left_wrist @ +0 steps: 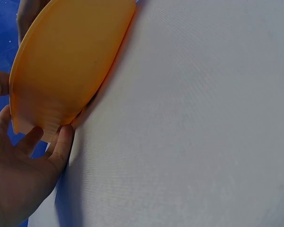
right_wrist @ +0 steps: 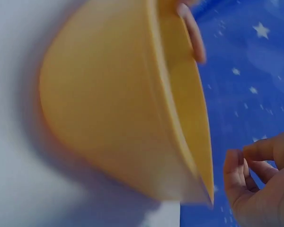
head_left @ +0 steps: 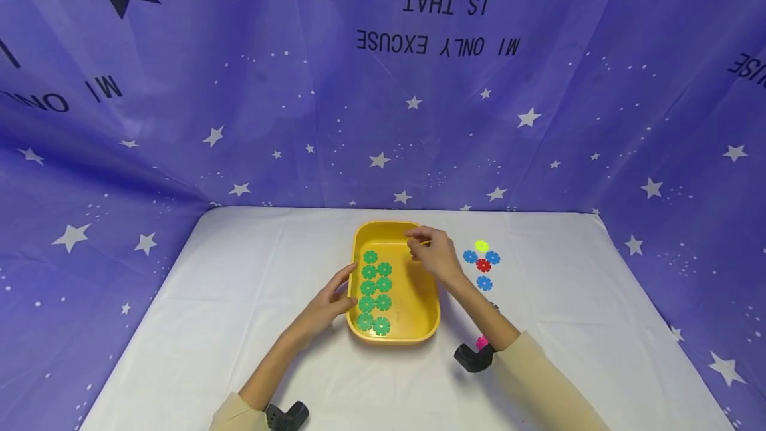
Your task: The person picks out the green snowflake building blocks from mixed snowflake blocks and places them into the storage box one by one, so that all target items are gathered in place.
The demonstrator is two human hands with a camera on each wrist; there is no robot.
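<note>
A yellow plastic tray (head_left: 413, 291) holds several green notched snowflake discs (head_left: 368, 288) in two columns along its left side. Against the tray's left wall rests my left hand (head_left: 326, 304), fingers spread, with two fingertips at the rim; the left wrist view shows its fingers (left_wrist: 61, 146) touching the outer wall. Over the tray's far right part hovers my right hand (head_left: 435, 255), its thumb and fingertips brought close together. In the right wrist view, no object shows clearly between that hand's fingertips (right_wrist: 234, 156); whether something small is hidden there is unclear.
Right of the tray, a yellow-green disc (head_left: 482, 245), blue discs (head_left: 484, 283) and a red disc (head_left: 483, 265) lie on the white cloth (head_left: 556, 285). A pink disc (head_left: 482, 343) and a dark disc (head_left: 494, 307) are partly covered by the right arm. A purple star-patterned curtain (head_left: 335, 171) stands behind.
</note>
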